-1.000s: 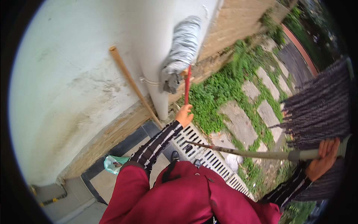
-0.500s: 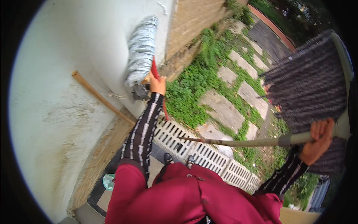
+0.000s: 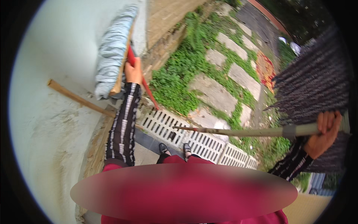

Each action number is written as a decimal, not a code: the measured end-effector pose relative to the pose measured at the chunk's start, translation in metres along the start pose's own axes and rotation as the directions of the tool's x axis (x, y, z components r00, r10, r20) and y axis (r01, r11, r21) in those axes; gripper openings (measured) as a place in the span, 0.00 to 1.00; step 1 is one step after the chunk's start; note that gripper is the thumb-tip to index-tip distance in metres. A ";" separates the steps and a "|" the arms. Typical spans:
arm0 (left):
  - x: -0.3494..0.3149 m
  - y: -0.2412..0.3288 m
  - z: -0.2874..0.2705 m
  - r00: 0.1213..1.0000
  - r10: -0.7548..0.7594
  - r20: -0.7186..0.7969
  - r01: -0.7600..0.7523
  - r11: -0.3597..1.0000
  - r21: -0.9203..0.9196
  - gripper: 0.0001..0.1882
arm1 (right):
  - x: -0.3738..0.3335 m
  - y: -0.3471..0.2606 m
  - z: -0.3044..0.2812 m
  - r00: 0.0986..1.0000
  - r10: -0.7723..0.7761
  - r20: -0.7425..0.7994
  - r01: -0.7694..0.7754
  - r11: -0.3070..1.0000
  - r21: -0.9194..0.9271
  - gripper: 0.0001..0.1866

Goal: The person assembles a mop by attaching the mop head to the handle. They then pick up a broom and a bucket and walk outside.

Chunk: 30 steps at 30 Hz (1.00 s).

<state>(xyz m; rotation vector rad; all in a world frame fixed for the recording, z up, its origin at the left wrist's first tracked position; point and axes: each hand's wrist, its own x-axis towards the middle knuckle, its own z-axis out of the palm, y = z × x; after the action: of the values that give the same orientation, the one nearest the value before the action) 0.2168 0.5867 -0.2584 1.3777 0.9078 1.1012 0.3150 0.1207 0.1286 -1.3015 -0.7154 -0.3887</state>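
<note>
My left hand [image 3: 134, 71] is closed around the red pole of a mop. Its long head, bound in gathered pale blue cloth [image 3: 113, 50] with a wooden edge showing, is raised beside the white wall. The lower part of the red pole [image 3: 150, 95] slants down to the drain. My right hand [image 3: 323, 135] grips the pale handle [image 3: 257, 132] of a second mop, close under its head. Long dark grey strands [image 3: 313, 80] hang from that head at the right edge. The far, rusty-looking end of its handle points left, over the drain.
A wooden stick [image 3: 76, 98] leans on the stained white wall [image 3: 44, 123]. White slotted drain grates [image 3: 201, 146] run ahead of my shoes [image 3: 164, 148]. Beyond lie stepping stones [image 3: 216, 92] among low green plants [image 3: 173, 82], and a red-and-yellow patterned patch [image 3: 264, 71].
My left hand and the blue-headed mop have moved left and up, and the head has turned to show its wooden edge. My right hand still holds the dark mop, barely shifted.
</note>
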 end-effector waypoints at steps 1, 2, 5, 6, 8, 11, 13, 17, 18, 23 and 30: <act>-0.001 0.001 0.000 1.000 0.028 -0.002 -0.028 1.000 -0.006 0.13 | 0.001 0.000 -0.003 1.000 0.005 -0.002 -0.005 0.999 0.043 0.08; -0.004 0.003 -0.001 0.987 0.158 -0.024 -0.158 0.987 0.004 0.13 | 0.002 0.000 -0.007 0.998 0.012 0.059 -0.019 0.991 0.129 0.08; -0.006 0.015 -0.003 0.971 0.240 -0.008 -0.238 0.967 0.087 0.11 | 0.000 0.004 -0.023 0.996 -0.014 0.091 0.004 0.994 0.111 0.09; -0.008 0.022 -0.004 0.950 0.313 -0.014 -0.311 0.948 0.065 0.11 | 0.000 0.006 -0.028 0.994 -0.025 0.104 0.015 0.995 0.099 0.10; -0.012 0.037 -0.004 0.965 0.262 -0.011 -0.261 0.963 0.071 0.12 | 0.002 0.010 -0.034 0.991 -0.046 0.126 0.033 0.994 0.105 0.10; -0.031 0.055 -0.004 0.989 0.141 0.044 -0.144 0.988 0.055 0.12 | 0.008 0.017 -0.034 0.982 -0.050 0.181 0.021 0.987 0.160 0.10; -0.044 0.064 0.002 0.995 0.097 0.030 -0.097 0.995 0.006 0.14 | 0.016 0.025 -0.032 0.986 -0.047 0.161 0.023 0.988 0.152 0.10; -0.088 0.070 0.022 0.907 0.362 -0.215 -0.335 0.930 0.153 0.15 | 0.038 0.045 -0.043 0.985 -0.033 0.168 0.003 0.984 0.176 0.09; -0.105 0.070 0.022 0.869 0.433 -0.240 -0.386 0.896 0.219 0.16 | 0.044 0.048 -0.051 0.977 -0.026 0.212 -0.020 0.977 0.211 0.09; -0.219 0.077 -0.028 0.981 0.125 -0.147 -0.080 0.956 0.282 0.13 | 0.076 0.067 -0.076 0.984 0.043 0.171 -0.101 0.934 0.342 0.12; -0.362 0.176 -0.120 0.964 0.048 -0.261 -0.040 0.999 0.036 0.04 | 0.118 0.127 -0.104 0.833 -0.217 0.509 0.110 0.966 0.232 0.16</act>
<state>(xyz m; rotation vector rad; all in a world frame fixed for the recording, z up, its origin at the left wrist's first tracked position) -0.0089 0.2564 -0.1309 1.3007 1.0919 1.3308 0.5081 0.0673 0.1043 -1.1676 -1.3112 -0.0803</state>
